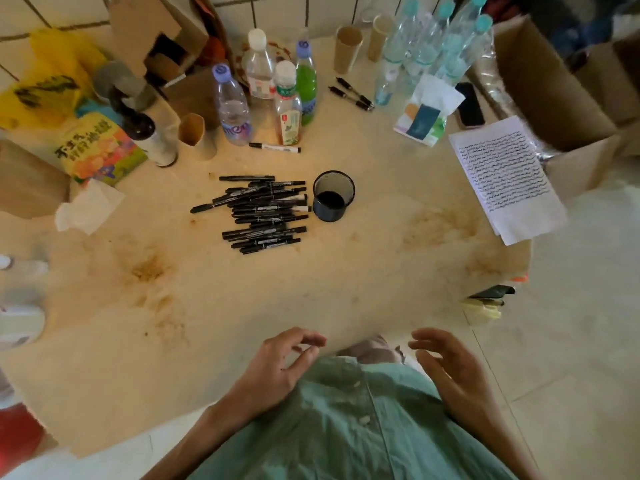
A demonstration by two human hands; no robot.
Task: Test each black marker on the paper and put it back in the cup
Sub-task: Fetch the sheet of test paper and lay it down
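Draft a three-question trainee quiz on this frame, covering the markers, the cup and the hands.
1. True or false: the mesh cup stands upright right of the marker pile.
2. What covers the paper?
3. Left hand and right hand hold: A) markers B) nothing C) the cup.

Key:
1. True.
2. Rows of black wavy lines.
3. B; both are relaxed near the table edge.

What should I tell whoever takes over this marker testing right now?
Left hand and right hand: both open, holding nothing, at the near table edge.
Pile of black markers lies mid-table, just left of the mesh cup, which looks empty.
Paper covered in squiggle lines sits at the far right.
Done: no marker is in the cup.
Left: test each marker on the paper, then drop it in the cup.
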